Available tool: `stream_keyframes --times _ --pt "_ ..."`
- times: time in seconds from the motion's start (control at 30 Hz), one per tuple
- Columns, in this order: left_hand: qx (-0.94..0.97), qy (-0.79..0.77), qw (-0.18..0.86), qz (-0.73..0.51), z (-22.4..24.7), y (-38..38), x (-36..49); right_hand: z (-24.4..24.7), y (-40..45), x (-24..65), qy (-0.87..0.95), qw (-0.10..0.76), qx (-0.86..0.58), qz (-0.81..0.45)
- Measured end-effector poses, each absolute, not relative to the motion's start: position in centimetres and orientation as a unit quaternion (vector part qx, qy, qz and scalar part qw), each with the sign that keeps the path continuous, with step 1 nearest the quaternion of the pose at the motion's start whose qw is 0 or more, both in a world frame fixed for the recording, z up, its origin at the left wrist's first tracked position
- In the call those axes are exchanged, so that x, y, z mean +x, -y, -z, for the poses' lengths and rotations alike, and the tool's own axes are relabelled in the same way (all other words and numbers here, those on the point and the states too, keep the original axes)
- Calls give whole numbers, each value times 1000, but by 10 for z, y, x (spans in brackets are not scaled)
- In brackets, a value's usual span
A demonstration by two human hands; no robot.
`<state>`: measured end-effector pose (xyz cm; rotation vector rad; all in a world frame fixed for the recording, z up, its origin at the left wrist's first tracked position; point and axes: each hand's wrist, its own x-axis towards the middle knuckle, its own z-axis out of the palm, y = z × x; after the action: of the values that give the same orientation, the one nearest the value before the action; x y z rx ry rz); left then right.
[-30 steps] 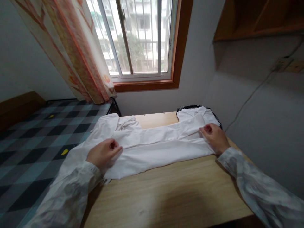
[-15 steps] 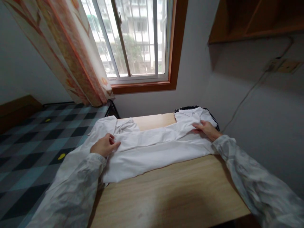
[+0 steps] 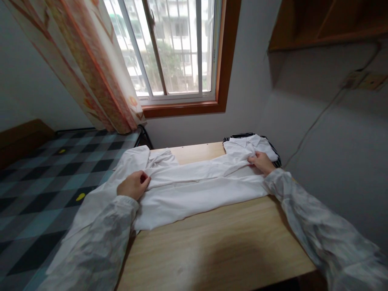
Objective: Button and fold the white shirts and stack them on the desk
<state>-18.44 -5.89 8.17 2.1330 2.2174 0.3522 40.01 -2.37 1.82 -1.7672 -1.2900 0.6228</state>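
A white shirt (image 3: 200, 196) lies across the wooden table (image 3: 212, 246), with a lengthwise strip of its cloth turned over. At its left end, my left hand (image 3: 133, 185) pinches the edge of this strip between thumb and fingers. Toward the right end my right hand (image 3: 262, 162) is closed on the same strip. Part of the white cloth hangs over the table's left side. Just beyond my right hand, a folded white garment with a collar (image 3: 247, 141) rests on black striped cloth (image 3: 276, 159); the shirt's end meets it.
To the left is a bed with a checked cover (image 3: 33, 190), beside the table. A patterned curtain (image 3: 100, 68) hangs by the barred window (image 3: 172, 48). On the right wall are a wooden shelf (image 3: 327, 36), a socket (image 3: 371, 81) and a cable (image 3: 312, 125).
The turned strip has shifted slightly away from me, and its front edge looks more creased. Both hands keep hold of it and have moved only a little.
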Motion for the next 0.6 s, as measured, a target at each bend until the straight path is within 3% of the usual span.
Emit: stream_keyframes --times 0.13,0.27,0.37,0.6 --pt "713 -686 -5 -145 -88 68 -173 -34 36 403 586 299 -748 -91" --pt "816 -550 111 -139 -93 84 -162 -43 65 403 583 264 -768 -6" --pt "851 -481 182 -107 -87 92 -163 -40 97 406 608 257 -751 -5" --pt "833 -486 245 -103 -70 87 -176 -27 144 415 768 239 -581 -122"
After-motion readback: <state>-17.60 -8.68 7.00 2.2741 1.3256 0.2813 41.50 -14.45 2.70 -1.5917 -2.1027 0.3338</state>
